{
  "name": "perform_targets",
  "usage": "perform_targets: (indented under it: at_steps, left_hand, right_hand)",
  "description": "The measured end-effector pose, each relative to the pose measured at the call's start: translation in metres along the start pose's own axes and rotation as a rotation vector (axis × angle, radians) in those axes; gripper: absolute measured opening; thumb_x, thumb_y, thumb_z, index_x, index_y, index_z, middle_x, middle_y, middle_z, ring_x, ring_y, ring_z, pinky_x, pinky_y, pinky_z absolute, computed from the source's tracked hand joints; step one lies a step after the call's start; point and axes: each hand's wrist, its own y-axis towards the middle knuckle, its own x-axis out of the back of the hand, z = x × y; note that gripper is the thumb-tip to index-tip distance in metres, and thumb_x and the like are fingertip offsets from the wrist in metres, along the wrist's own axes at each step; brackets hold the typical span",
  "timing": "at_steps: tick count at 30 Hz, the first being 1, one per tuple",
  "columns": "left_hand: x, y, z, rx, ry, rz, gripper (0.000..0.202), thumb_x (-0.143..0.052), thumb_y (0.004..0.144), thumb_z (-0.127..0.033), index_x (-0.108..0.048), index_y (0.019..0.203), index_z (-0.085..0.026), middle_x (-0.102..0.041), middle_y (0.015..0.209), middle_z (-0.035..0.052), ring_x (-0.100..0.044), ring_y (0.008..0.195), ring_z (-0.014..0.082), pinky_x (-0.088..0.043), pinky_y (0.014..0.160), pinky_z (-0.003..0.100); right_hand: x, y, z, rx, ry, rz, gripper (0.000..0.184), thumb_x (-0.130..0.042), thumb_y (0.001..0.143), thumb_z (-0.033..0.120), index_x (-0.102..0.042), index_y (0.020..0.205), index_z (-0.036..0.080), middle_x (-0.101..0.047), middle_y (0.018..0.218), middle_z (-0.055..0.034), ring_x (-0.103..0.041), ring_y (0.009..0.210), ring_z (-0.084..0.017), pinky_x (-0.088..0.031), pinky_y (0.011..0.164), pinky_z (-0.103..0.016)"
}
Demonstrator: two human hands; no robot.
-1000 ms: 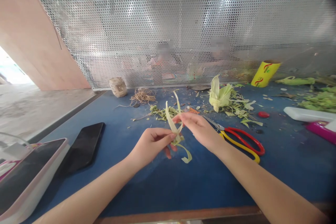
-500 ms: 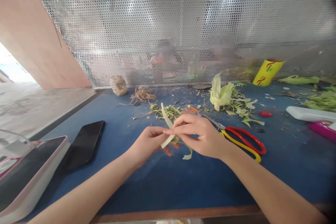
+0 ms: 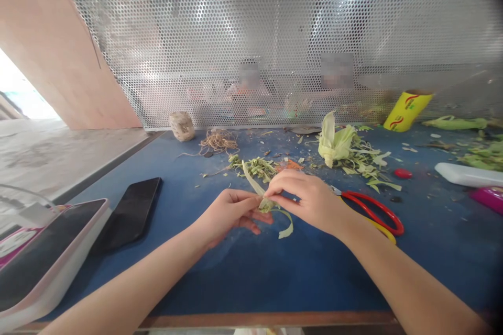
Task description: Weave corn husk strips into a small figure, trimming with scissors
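My left hand (image 3: pixel 236 213) is closed, thumb and fingers pinching a small pale green bundle of what looks like corn husk (image 3: pixel 253 180). One strip of it sticks up from my fingertips, and a curled strip (image 3: pixel 286 230) hangs down on the right. The thumb and fingertips of my right hand (image 3: pixel 301 196) meet at the same bundle, pinching it too. Just behind the hands lies a heap of shredded green husk (image 3: pixel 259 168). Scissors with red and yellow handles (image 3: pixel 379 212) rest on the blue table, partly hidden by my right wrist.
Leafy husk (image 3: pixel 334 141), a string bundle (image 3: pixel 219 141), a whitish block (image 3: pixel 182 126) and a yellow tube (image 3: pixel 408 111) stand along a perforated metal screen (image 3: pixel 196 36). At left are a black phone (image 3: pixel 131 212) and a pink-edged tray (image 3: pixel 58 267). Two people are behind the screen.
The lower end of the pale strip no longer sticks out below my fingers. My right fingertips have shifted slightly right, and the camera view has turned a little left.
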Motion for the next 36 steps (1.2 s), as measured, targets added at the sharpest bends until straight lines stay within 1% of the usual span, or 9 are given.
perform_targets:
  at_steps: [4, 7, 10, 14, 18, 23, 27, 36]
  left_hand:
    - [0.0005, -0.0007, 0.0000, 0.014, -0.002, 0.004, 0.026, -0.068, 0.065, -0.031, -0.065, 0.072, -0.007, -0.070, 0.074, 0.0156, -0.067, 0.075, 0.0254, -0.050, 0.049, 0.023]
    - [0.0010, -0.0006, -0.0008, 0.011, 0.025, 0.000, 0.025, -0.067, 0.066, -0.030, -0.065, 0.072, -0.006, -0.070, 0.078, 0.0164, -0.067, 0.077, 0.0265, -0.050, 0.047, 0.022]
    - [0.0010, -0.0002, -0.0020, 0.006, 0.050, -0.009, 0.026, -0.066, 0.066, -0.031, -0.066, 0.073, -0.006, -0.070, 0.080, 0.0171, -0.067, 0.078, 0.0275, -0.050, 0.046, 0.022]
    - [0.0005, 0.0003, -0.0015, 0.010, 0.068, -0.015, 0.031, -0.067, 0.066, -0.036, -0.066, 0.074, -0.006, -0.070, 0.081, 0.0176, -0.066, 0.080, 0.0286, -0.050, 0.045, 0.022]
    - [-0.0002, 0.0005, -0.0003, 0.003, 0.087, -0.028, 0.036, -0.067, 0.065, -0.041, -0.067, 0.075, -0.006, -0.070, 0.076, 0.0168, -0.066, 0.080, 0.0293, -0.050, 0.043, 0.023]
    - [-0.0011, 0.0003, -0.0022, 0.006, 0.168, -0.073, 0.034, -0.067, 0.063, -0.039, -0.067, 0.073, -0.006, -0.070, 0.076, 0.0156, -0.067, 0.074, 0.0289, -0.050, 0.039, 0.024]
    - [-0.0003, 0.0007, -0.0021, -0.009, 0.215, -0.086, 0.030, -0.066, 0.064, -0.037, -0.067, 0.071, -0.007, -0.071, 0.074, 0.0145, -0.067, 0.072, 0.0279, -0.051, 0.039, 0.024]
    - [-0.0006, 0.0005, -0.0017, 0.007, 0.269, -0.106, 0.027, -0.064, 0.064, -0.035, -0.066, 0.068, -0.008, -0.070, 0.068, 0.0126, -0.067, 0.073, 0.0284, -0.050, 0.036, 0.022]
  right_hand:
    - [-0.0007, -0.0008, 0.0013, 0.050, -0.044, 0.039, 0.017, -0.045, 0.085, 0.016, -0.059, 0.093, 0.021, -0.060, 0.090, -0.0045, -0.054, 0.090, -0.014, -0.044, 0.080, -0.026]
    - [-0.0012, -0.0014, 0.0003, 0.079, -0.067, 0.082, 0.020, -0.045, 0.086, 0.016, -0.060, 0.097, 0.021, -0.060, 0.090, -0.0046, -0.053, 0.088, -0.014, -0.045, 0.078, -0.025]
    - [-0.0022, -0.0021, -0.0014, 0.078, -0.054, 0.115, 0.019, -0.047, 0.085, 0.015, -0.060, 0.099, 0.020, -0.061, 0.090, -0.0042, -0.054, 0.089, -0.013, -0.045, 0.079, -0.025]
    - [-0.0033, -0.0027, -0.0021, 0.093, -0.062, 0.117, 0.017, -0.046, 0.085, 0.015, -0.060, 0.094, 0.018, -0.061, 0.090, -0.0045, -0.053, 0.089, -0.013, -0.044, 0.080, -0.025]
    - [-0.0024, -0.0029, -0.0006, 0.122, -0.152, 0.137, 0.018, -0.045, 0.085, 0.013, -0.061, 0.090, 0.018, -0.059, 0.087, -0.0050, -0.052, 0.083, -0.013, -0.044, 0.075, -0.025]
    - [-0.0021, -0.0042, 0.0015, 0.192, -0.280, 0.193, 0.022, -0.042, 0.083, 0.007, -0.063, 0.083, 0.016, -0.055, 0.082, -0.0055, -0.049, 0.077, -0.014, -0.042, 0.071, -0.025]
    - [-0.0030, -0.0054, 0.0018, 0.215, -0.329, 0.226, 0.026, -0.039, 0.084, 0.006, -0.063, 0.083, 0.015, -0.055, 0.082, -0.0062, -0.048, 0.079, -0.015, -0.042, 0.072, -0.026]
    - [-0.0032, -0.0039, 0.0042, 0.246, -0.413, 0.204, 0.028, -0.037, 0.083, 0.004, -0.062, 0.078, 0.015, -0.056, 0.081, -0.0065, -0.047, 0.077, -0.015, -0.042, 0.072, -0.027]
